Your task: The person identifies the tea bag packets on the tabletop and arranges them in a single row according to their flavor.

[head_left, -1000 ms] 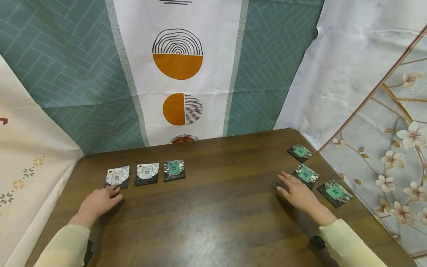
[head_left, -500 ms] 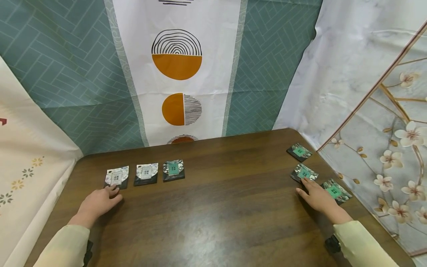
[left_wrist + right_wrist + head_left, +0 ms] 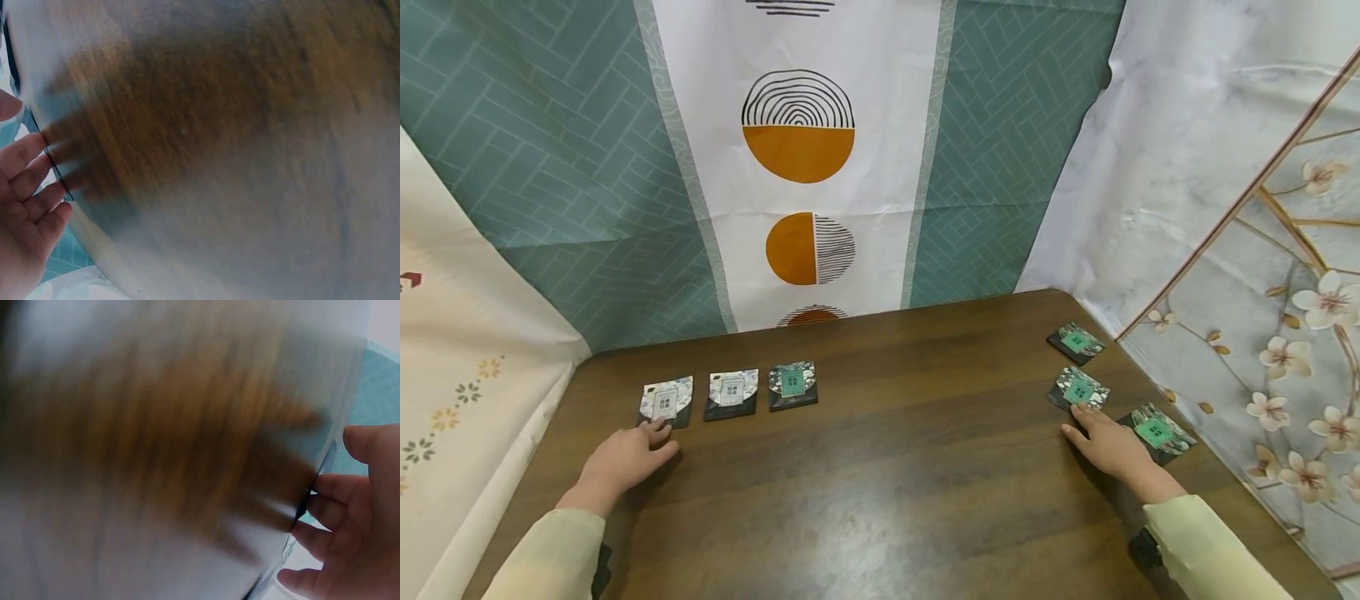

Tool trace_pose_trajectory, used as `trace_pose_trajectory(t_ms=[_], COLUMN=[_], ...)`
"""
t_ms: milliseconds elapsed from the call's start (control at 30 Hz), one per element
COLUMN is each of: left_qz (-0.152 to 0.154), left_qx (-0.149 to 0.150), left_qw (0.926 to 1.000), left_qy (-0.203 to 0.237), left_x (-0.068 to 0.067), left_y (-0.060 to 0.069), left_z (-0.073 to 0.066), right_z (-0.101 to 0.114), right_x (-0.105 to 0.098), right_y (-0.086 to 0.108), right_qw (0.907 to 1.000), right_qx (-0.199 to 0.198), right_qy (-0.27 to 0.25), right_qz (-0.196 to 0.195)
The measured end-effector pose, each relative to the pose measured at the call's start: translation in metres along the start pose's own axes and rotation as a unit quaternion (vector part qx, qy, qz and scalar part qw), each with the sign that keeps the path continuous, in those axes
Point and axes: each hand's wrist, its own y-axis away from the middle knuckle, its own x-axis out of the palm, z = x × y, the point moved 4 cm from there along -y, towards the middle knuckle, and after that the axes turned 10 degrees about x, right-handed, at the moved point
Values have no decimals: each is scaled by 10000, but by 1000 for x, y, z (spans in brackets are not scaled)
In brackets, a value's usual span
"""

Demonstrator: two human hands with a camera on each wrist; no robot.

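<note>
Looks like a small cloth-walled booth, whether in a home or a studio impossible to tell. Hung with teal-and-white patterned fabric [image 3: 887, 150] far, cream floral cloth [image 3: 452, 333] left and blossom-printed cloth [image 3: 1240, 283] right, around a brown wood-grain surface [image 3: 895, 417].

Your brown wooden table [image 3: 880, 450] bears three flat packets [image 3: 731, 395] at left, three green-labelled packets [image 3: 1078, 387] at right.
</note>
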Motion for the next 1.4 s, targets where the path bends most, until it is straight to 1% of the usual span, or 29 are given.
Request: trace_pose_trajectory(t_ms=[133,367,467,667,867,1133,1400], left_qz=[12,-8,11,-9,-28,-39,-36], left_qx=[-4,-11,-27,26,63,58,70], left_qw=[10000,10000,10000,10000,9999,9999,9999], left_qy=[28,-9,-31,-95,-110,-125,-113], left_x=[2,0,0,2,3,4,2], left_y=[0,0,0,-1,0,-1,-1], left_z=[-1,-1,-1,0,2,3,1], right_z=[10,31,40,63,83,103,128], right_x=[1,-2,-3,-3,1,6,8], right_y=[0,-7,-10,-17,-26,-43,-57], right_qw=[9999,9988,9984,9965,9941,9899,9860], right_qx=[-150,-491,-564,-832,-1064,-1374,-1596], right_qy=[-42,33,34,6,113,193,186], right_qz=[-12,-44,40,114,178,276,436])
